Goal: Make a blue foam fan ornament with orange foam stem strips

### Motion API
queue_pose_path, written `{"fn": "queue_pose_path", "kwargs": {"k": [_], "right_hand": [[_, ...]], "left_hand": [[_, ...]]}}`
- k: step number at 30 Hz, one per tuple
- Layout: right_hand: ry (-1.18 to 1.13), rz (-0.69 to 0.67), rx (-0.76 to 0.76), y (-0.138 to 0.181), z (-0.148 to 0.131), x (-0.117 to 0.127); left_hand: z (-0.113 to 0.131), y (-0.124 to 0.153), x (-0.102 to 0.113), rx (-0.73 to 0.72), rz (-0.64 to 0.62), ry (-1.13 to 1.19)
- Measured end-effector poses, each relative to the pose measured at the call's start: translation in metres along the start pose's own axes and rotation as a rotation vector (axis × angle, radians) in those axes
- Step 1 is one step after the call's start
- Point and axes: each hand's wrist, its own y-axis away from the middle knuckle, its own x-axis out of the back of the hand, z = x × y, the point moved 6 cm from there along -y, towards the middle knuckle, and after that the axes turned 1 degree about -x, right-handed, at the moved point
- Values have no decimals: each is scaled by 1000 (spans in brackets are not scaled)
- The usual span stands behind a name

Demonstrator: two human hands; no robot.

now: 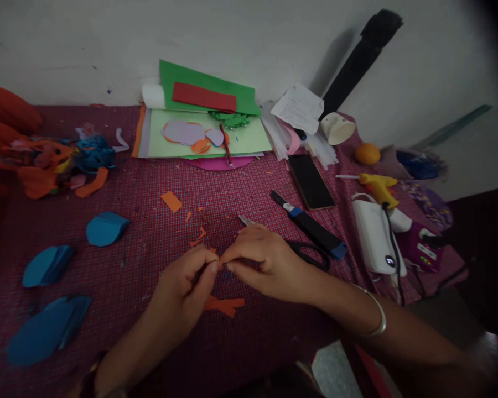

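My left hand [190, 286] and my right hand [262, 261] meet above the red checked cloth [149, 243], fingertips pinched together on a tiny piece I cannot make out. Black-handled scissors [311, 255] lie just behind my right hand, their blade tip showing past my knuckles. An orange paper scrap [224, 304] lies under my hands, and smaller orange snippets [198, 236] are scattered beyond them. A bangle sits on my right wrist.
Blue cut paper shapes [105, 228] lie at the left, with a heap of coloured scraps [62, 160] behind. Stacked coloured sheets [203, 130] rest against the wall. A phone [311, 181], utility knife [309, 224], yellow glue gun [379, 187], white power bank [375, 237] and paper cup [337, 128] lie to the right.
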Motion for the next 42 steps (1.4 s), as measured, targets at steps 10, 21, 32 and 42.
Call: {"fn": "queue_pose_path", "kwargs": {"k": [10, 21, 32, 42], "right_hand": [[415, 43, 149, 4, -11, -5], [-50, 28, -148, 3, 2, -7], [207, 136, 122, 2, -7, -5], [298, 69, 189, 5, -15, -3]], "left_hand": [[-32, 5, -19, 383, -95, 407], [-8, -2, -1, 117, -29, 65], [-28, 6, -21, 384, -182, 593], [-26, 4, -22, 417, -185, 711]]}}
